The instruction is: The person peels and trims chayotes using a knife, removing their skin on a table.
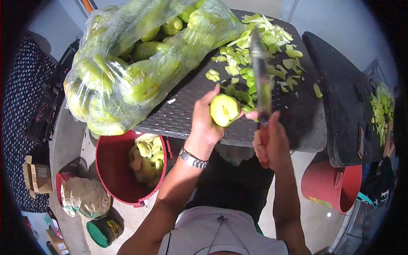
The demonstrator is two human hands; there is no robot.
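Observation:
My left hand [205,121] is wrapped round a peeled, pale green chayote [224,110] with a dark crease in its end. My right hand [272,142] grips the orange handle of a large knife [261,80]. The broad blade points up and away, smeared by motion, just right of the chayote. Beneath the blade, green peelings [238,59] lie scattered on the dark woven-pattern table [178,110]. A clear plastic bag [140,80] full of unpeeled chayotes covers the table's left side.
Below the table's left edge stands a red bucket [110,170] with pale peeled pieces inside. Another red bucket [327,187] is at lower right, under a second dark table [335,93]. A stuffed sack [85,196] and a green-lidded tub [104,231] stand on the floor.

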